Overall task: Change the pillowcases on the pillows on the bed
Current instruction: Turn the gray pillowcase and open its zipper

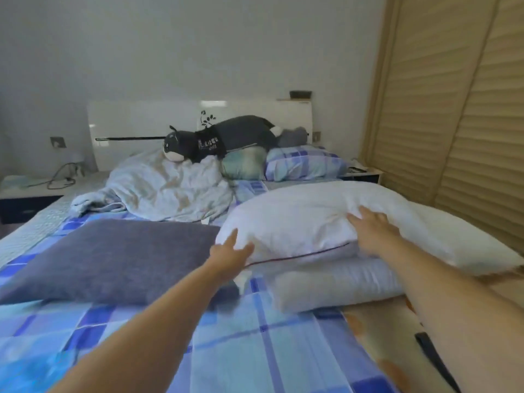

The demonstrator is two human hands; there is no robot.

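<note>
Two bare white pillows lie stacked on the bed's right side: the upper pillow point(306, 219) with a dark red seam along its front edge, and the lower pillow point(334, 287) under it. My left hand point(231, 252) touches the upper pillow's front left corner with fingers spread. On top of that pillow, near its front edge, rests my right hand point(371, 234), fingers straight. A grey pillowcase point(113, 259) lies flat to the left. A blue plaid pillow point(306, 163) and a green striped pillow point(243, 165) sit by the headboard.
The bed point(226, 350) has a blue plaid sheet. A crumpled pale blanket point(170, 188) and a dark plush toy point(221, 140) lie near the white headboard point(141, 117). A slatted wardrobe point(453, 109) stands close on the right, a nightstand point(31, 191) with cables at far left.
</note>
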